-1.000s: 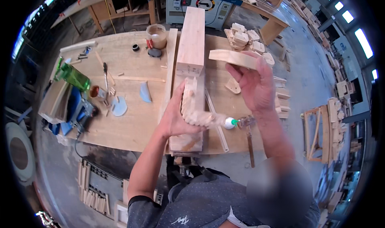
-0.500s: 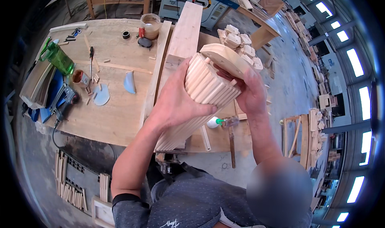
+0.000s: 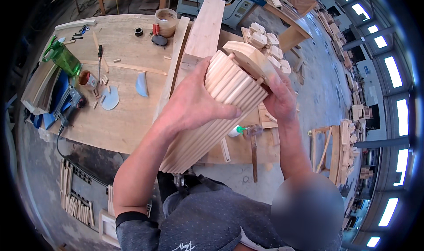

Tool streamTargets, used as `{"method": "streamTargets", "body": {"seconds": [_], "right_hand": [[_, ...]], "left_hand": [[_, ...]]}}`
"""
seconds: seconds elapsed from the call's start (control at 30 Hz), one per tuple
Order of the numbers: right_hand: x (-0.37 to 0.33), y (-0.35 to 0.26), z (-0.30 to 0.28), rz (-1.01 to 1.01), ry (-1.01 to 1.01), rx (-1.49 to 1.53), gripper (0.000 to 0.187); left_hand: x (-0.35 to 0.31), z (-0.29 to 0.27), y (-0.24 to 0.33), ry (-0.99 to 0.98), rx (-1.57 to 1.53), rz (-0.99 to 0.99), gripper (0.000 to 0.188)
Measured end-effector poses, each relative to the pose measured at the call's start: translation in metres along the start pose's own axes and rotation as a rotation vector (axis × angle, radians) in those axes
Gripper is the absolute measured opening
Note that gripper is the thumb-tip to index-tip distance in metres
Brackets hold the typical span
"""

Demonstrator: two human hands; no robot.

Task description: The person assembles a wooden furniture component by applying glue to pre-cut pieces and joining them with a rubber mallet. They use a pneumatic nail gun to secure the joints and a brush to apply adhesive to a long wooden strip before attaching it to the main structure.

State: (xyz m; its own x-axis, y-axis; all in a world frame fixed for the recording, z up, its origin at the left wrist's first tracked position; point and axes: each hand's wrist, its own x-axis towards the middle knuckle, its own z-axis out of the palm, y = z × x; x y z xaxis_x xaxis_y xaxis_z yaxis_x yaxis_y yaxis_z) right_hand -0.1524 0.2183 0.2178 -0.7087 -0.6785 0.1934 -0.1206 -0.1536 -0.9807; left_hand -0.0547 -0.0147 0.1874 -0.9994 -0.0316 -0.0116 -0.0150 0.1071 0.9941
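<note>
A pale fluted wooden column [image 3: 207, 134] with a ribbed surface leans across the middle, its upper end away from me. My left hand [image 3: 187, 100] grips its upper left side, thumb stretched across the ribs. In my right hand [image 3: 282, 96] is a thick wooden end piece [image 3: 248, 58] with a rounded outline and small holes in its inner face. It sits at the column's upper end, tilted, with a gap between them. Two short dowels show in that gap, an upper dowel [image 3: 232, 56] and a lower dowel [image 3: 259, 80]. My right fingertips are partly hidden behind the wood.
A thick squared beam [image 3: 205, 28] lies beyond the column on the workbench [image 3: 132, 118]. To the left are a screwdriver [image 3: 100, 52], a glue tub [image 3: 87, 79], a green bottle [image 3: 65, 58] and a power tool [image 3: 73, 103]. A white bottle [image 3: 235, 131] lies right of the column.
The column's lower end has come nearer to me and a little left. My left forearm has shifted left with it. Both hands keep their hold, and the end piece remains tilted at the top.
</note>
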Motion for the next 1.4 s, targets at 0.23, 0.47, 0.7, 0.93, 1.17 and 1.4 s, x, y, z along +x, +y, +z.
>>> {"method": "streamTargets", "body": {"seconds": [0.23,0.47,0.7,0.93,1.17,1.4], "right_hand": [[-0.003,0.0,-0.007,-0.032,-0.042,0.008,0.071],[-0.01,-0.008,-0.01,-0.058,-0.093,-0.1,0.071],[-0.016,-0.015,-0.011,-0.012,-0.075,-0.23,0.071],[-0.014,-0.016,-0.013,0.008,-0.125,-0.284,0.073],[0.0,-0.03,-0.01,-0.155,-0.212,-0.727,0.071],[0.018,-0.051,0.002,-0.27,-0.463,-1.012,0.065]], "left_hand": [[-0.004,-0.003,0.004,-0.026,-0.005,0.0,0.122],[-0.005,-0.005,0.0,-0.064,-0.02,0.014,0.123],[-0.003,-0.009,-0.002,-0.102,0.004,0.004,0.121],[-0.001,-0.01,-0.001,-0.17,-0.091,-0.021,0.117],[0.006,-0.007,-0.017,-0.057,-0.136,0.157,0.128],[0.009,0.001,-0.066,0.095,-0.093,0.437,0.138]]}}
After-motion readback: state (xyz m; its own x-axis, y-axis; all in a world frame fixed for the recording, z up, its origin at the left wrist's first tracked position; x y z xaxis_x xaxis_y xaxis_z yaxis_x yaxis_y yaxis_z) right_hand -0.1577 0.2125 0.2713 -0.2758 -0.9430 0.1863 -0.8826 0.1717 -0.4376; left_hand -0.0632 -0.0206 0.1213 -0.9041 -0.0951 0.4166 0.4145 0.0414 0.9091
